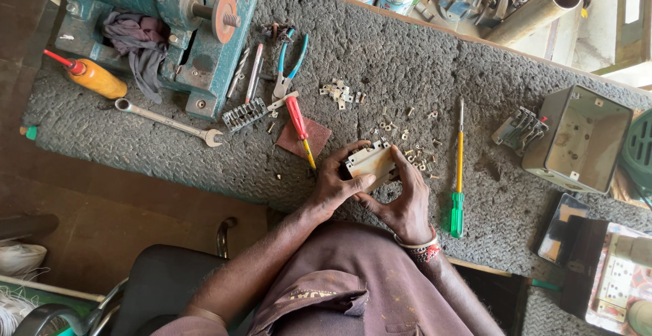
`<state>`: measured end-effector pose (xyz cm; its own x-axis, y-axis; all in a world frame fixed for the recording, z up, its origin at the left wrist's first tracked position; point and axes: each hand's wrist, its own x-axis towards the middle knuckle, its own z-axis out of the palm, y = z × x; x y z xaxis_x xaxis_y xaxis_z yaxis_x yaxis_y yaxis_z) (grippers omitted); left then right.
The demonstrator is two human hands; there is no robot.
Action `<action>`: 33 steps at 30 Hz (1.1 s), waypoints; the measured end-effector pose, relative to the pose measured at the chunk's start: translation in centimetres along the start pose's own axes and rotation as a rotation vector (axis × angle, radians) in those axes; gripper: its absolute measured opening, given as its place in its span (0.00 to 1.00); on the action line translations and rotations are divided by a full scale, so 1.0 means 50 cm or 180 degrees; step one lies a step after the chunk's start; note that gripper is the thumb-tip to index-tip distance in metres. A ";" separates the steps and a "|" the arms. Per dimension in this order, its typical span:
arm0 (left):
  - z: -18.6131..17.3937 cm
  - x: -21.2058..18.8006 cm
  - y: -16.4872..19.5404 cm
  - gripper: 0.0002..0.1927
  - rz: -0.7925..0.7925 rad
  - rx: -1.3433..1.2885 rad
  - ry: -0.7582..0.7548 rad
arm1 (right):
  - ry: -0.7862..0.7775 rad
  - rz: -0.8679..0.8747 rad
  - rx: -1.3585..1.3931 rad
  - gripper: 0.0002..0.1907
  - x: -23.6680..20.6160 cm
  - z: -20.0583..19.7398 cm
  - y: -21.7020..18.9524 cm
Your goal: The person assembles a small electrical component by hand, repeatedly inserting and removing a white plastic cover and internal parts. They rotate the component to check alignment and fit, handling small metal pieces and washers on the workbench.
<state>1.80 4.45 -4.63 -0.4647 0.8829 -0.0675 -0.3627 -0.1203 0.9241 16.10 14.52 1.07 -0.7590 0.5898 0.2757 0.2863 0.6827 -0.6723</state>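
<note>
Grey textured worktop (407,57), cluttered with loose screws (401,132). Near its front edge, left hand (336,183) and right hand (407,203) both gripping a cream switch block (370,161). Green screwdriver (458,173) just beside.

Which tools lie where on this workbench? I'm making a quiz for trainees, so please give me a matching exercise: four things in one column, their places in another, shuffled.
Things:
1. green-handled screwdriver
2. combination spanner
3. cream switch block
4. open metal box

Places:
A. at the right end of the mat, on its side
B. held between left hand and right hand
C. on the mat just right of the hands, pointing away from the person
D. in front of the teal machine, near the orange oil bottle

Pairs: 1-C, 2-D, 3-B, 4-A
</note>
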 end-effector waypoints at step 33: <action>0.009 0.010 -0.012 0.32 -0.0080 0.0179 0.0264 | 0.0027 -0.0046 -0.0372 0.60 0.007 0.008 0.004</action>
<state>2.17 5.16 -5.02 -0.5223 0.8443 -0.1197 -0.3302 -0.0708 0.9413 15.66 14.68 0.78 -0.7587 0.5829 0.2909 0.3420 0.7364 -0.5837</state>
